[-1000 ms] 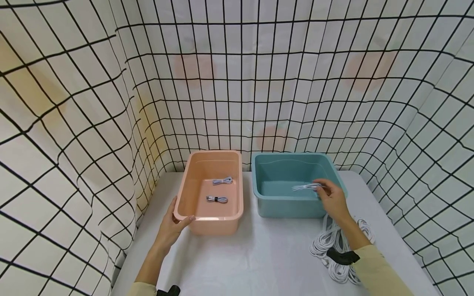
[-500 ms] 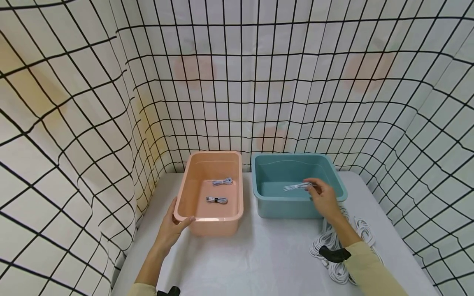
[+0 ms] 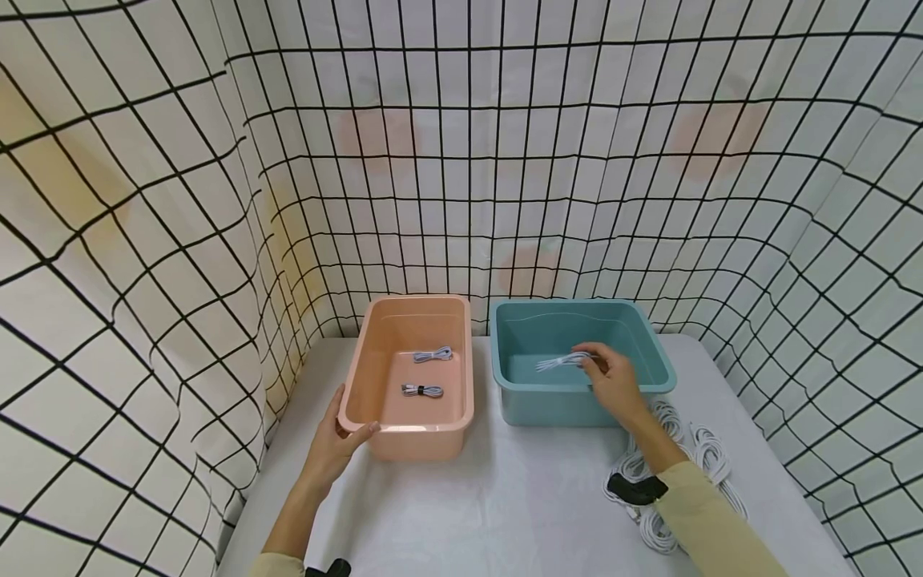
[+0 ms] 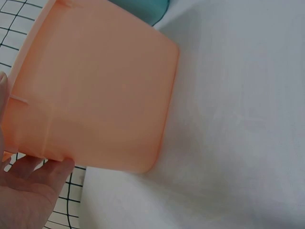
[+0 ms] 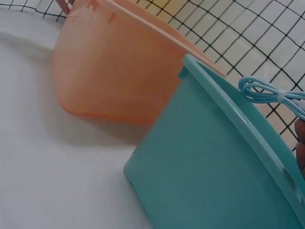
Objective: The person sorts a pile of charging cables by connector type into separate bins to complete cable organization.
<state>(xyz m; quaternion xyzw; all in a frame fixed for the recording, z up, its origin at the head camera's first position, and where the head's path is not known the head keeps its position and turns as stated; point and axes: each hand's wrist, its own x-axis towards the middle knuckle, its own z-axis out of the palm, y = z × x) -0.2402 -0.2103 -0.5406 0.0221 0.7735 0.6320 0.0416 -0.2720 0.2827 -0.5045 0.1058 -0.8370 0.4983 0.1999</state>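
Observation:
My right hand (image 3: pixel 613 383) pinches one end of a bundled white cable (image 3: pixel 562 362) over the teal bin (image 3: pixel 577 407). In the right wrist view the cable bundle (image 5: pixel 267 91) shows loops and a pale tie round its middle, above the teal rim, with only fingertips at the frame edge. My left hand (image 3: pixel 333 445) grips the near left corner of the peach bin (image 3: pixel 425 442), thumb over the rim. From the left wrist, its fingers (image 4: pixel 52 174) press the outer wall. Two bundled cables lie in the peach bin, a whitish one (image 3: pixel 433 353) and one with a black tie (image 3: pixel 422 390).
A pile of coiled white cables (image 3: pixel 710 457) lies on the white tabletop (image 3: pixel 519 513) at right, partly hidden by my right forearm. Black netting (image 3: pixel 469 176) over white cloth encloses the table at the back and sides.
My right hand has moved left over the teal bin with the cable bundle, and more of the cable pile shows. The left hand and both bins have stayed in place.

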